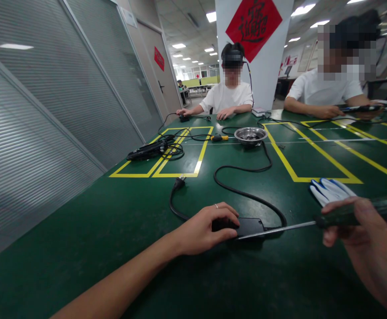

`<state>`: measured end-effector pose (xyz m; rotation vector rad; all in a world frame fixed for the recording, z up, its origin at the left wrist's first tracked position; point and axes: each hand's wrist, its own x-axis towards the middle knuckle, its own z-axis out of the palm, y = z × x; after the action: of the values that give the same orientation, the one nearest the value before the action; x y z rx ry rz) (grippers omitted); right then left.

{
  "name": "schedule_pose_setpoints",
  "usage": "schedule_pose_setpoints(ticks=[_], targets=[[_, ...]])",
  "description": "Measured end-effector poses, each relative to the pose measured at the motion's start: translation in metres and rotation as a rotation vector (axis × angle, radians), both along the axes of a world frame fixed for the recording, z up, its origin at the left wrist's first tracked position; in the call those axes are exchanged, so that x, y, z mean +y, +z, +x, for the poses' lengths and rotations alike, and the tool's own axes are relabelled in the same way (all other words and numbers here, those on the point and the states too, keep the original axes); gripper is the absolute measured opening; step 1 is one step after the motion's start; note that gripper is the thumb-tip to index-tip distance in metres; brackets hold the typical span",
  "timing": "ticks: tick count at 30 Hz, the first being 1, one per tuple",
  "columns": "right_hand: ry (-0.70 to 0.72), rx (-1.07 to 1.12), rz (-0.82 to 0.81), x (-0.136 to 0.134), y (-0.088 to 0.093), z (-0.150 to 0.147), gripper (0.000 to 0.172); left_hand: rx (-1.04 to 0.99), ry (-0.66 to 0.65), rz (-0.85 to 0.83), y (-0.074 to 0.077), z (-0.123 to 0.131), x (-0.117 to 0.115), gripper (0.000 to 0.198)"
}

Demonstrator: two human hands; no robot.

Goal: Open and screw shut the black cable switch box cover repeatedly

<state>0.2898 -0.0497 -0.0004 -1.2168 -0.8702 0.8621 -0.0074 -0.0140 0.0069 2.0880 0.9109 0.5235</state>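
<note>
My left hand (209, 228) is closed around the near end of a black power adapter (250, 226) lying on the green table (120, 248). In my right hand (369, 235) is a screwdriver (293, 227) with a dark handle and a long metal shaft. Its tip reaches the adapter's near side edge, close to my left thumb; whether it touches cannot be made out. A plug (180, 181) on a short black cord rests beyond my left wrist. Another black cord leaves the adapter's right end and curves away over the table.
White-and-blue gloves (331, 189) lie just beyond my right hand. Farther off are a metal bowl (250, 136), a yellow-and-black screwdriver (220, 138) and a heap of black adapters and cables (153, 149). Yellow tape marks rectangles. Two people sit across the table, handling things.
</note>
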Motion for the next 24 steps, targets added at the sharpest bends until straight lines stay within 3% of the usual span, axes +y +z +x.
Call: schedule_pose_setpoints(ticks=[2,8,11,14,17,21,24], targets=[[0.004,0.007,-0.010,-0.001,0.001,-0.001,0.028,-0.013,0.014,0.016,-0.001,0.001,0.001,0.006],[-0.018,0.013,0.001,0.000,0.002,0.000,0.028,-0.003,0.038,0.025,-0.003,0.002,0.003,0.014],[-0.024,0.024,0.009,0.001,0.005,0.000,0.027,0.013,0.043,0.004,-0.005,0.003,0.002,0.007],[-0.046,0.029,0.038,0.002,0.007,0.000,0.026,0.015,0.098,-0.037,-0.006,0.002,0.002,0.016],[-0.067,0.022,0.093,0.004,0.007,0.002,0.025,-0.034,0.158,-0.036,-0.002,-0.001,0.003,0.010],[-0.048,0.001,0.156,0.002,0.005,0.003,0.022,-0.028,0.073,0.004,0.004,-0.002,0.001,0.009],[-0.009,-0.036,0.192,-0.003,0.003,0.001,0.020,0.040,0.010,-0.030,0.003,0.000,-0.001,0.021]])
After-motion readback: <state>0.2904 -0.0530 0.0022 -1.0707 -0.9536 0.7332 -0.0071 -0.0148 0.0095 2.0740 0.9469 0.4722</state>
